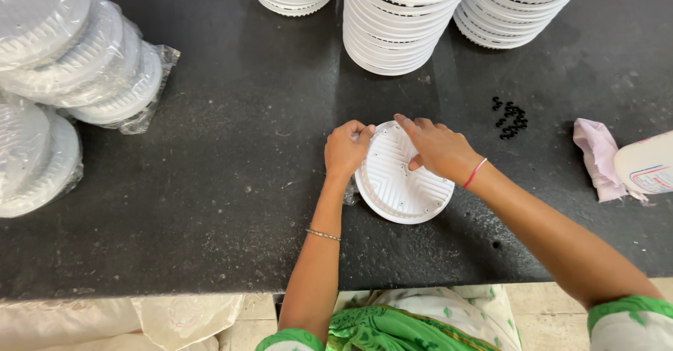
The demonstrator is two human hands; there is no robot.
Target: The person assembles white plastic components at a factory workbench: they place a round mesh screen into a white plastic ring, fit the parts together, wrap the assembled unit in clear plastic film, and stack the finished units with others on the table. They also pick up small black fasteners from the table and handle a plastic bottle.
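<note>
While both hands' grip clamped on white ribbed disc: dark speckled stone counter, pale floor below.

Both forearms reach forward and converge, the left hand curled in a loose fist with a thin bracelet at the wrist, the right hand palm-down, fingers bent, red thread around its wrist.

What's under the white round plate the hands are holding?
The white round plate lies on the dark counter, with a clear scrap poking out at its left edge. Anything directly beneath is covered.
</note>
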